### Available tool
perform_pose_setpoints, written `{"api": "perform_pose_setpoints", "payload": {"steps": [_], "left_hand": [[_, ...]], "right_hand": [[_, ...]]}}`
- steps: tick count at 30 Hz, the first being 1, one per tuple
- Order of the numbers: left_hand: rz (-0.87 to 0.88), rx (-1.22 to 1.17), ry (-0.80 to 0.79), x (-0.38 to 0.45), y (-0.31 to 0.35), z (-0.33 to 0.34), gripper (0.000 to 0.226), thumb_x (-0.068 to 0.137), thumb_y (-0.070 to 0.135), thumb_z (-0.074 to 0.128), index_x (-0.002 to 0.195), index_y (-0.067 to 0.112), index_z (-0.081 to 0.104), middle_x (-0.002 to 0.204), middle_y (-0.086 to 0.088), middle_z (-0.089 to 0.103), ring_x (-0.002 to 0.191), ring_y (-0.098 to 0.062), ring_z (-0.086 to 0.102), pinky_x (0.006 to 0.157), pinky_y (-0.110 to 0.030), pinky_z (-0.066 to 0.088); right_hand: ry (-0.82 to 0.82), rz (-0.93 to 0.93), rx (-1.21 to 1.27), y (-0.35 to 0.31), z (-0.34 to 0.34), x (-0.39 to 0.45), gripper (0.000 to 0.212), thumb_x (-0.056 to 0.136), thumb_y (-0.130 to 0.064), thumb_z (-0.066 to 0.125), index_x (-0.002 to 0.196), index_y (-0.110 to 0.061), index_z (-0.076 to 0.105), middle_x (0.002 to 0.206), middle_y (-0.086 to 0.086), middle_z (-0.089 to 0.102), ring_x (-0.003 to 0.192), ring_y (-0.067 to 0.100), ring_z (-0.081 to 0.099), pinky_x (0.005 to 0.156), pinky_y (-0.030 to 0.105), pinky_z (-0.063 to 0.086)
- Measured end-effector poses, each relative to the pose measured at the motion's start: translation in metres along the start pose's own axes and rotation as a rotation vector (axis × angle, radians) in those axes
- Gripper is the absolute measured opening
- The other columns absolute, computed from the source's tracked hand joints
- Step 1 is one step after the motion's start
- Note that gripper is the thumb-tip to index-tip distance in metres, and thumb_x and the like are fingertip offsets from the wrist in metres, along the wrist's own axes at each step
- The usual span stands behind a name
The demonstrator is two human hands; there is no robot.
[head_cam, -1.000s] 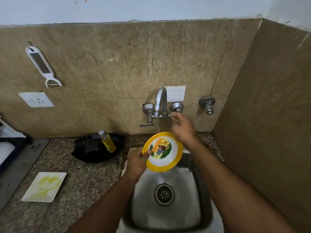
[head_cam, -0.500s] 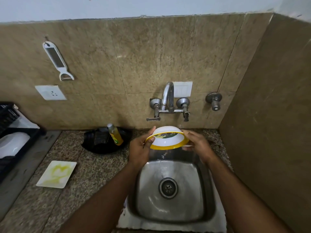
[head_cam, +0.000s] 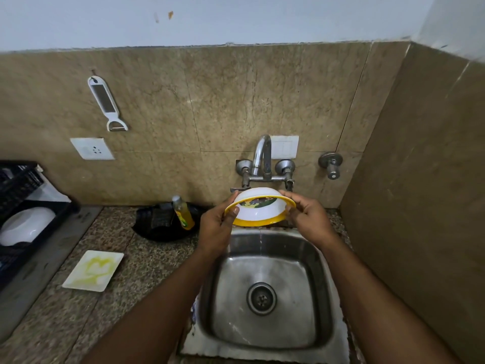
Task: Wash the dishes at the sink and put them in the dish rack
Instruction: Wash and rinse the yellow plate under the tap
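Observation:
A white bowl with a yellow rim and a printed picture inside (head_cam: 259, 210) is held over the back of the steel sink (head_cam: 265, 290), tipped so its opening faces down and toward me. My left hand (head_cam: 219, 227) grips its left rim and my right hand (head_cam: 305, 219) its right rim. A thin trickle of water falls from the bowl into the basin. The tap (head_cam: 262, 158) stands on the wall just behind the bowl. A black dish rack (head_cam: 23, 206) at the far left holds a white bowl (head_cam: 25, 225).
A white square plate smeared yellow (head_cam: 93, 270) lies on the granite counter left of the sink. A bottle of yellow dish soap (head_cam: 183, 212) leans in a black holder (head_cam: 160, 222) by the wall. A peeler (head_cam: 106, 102) hangs above a socket (head_cam: 91, 148). A tiled side wall closes the right.
My right hand left the tap handle and took the bowl's right rim. The bowl turned from facing me to opening downward. Water no longer runs from the tap.

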State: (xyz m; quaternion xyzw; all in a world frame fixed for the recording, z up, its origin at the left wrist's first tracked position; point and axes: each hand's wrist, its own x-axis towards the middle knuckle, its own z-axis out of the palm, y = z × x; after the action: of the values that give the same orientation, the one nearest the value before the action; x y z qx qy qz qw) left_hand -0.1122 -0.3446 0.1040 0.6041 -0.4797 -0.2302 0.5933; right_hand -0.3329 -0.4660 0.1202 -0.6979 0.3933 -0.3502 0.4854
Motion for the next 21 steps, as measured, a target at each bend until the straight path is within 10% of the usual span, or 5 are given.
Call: {"api": "perform_pose_setpoints", "payload": {"steps": [21], "left_hand": [[0.061, -0.042, 0.013, -0.002, 0.026, -0.002, 0.041, 0.103, 0.019, 0.063, 0.144, 0.014, 0.061, 0.14, 0.007, 0.066, 0.134, -0.013, 0.059, 0.113, -0.036, 0.047]], "right_hand": [[0.106, -0.164, -0.072, -0.034, -0.006, -0.015, 0.04, 0.1, -0.007, 0.06, 0.134, -0.025, 0.068, 0.13, -0.014, 0.069, 0.12, -0.01, 0.058, 0.109, 0.039, 0.051]]}}
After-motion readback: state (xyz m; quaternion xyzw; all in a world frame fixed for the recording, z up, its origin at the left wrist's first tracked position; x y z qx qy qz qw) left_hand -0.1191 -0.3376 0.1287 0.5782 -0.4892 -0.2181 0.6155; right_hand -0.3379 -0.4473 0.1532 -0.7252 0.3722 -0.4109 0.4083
